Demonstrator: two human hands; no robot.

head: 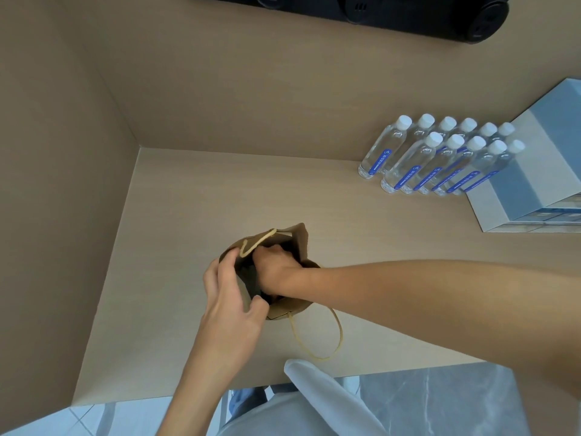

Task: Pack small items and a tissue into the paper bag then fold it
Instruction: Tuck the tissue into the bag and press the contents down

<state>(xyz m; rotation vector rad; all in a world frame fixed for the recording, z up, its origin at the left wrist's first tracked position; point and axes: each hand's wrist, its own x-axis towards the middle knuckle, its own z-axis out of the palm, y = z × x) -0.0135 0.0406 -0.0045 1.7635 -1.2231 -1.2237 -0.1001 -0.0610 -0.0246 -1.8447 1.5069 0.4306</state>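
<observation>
On table point(188, 190), left hand point(229, 297) pinches paper bag point(294, 305) rim; right hand point(276, 267) inside.

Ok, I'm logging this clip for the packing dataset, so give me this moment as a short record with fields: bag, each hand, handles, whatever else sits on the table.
bag: brown paper bag, mouth open, on the table
left hand: grips the bag's near-left rim, holding it open
right hand: reaches down into the bag; what it holds is hidden
handles: one cord loop lies on the table toward the person; the other at the far rim
contents: cannot tell
other items: water bottles in rows at right, boxes beside them
</observation>
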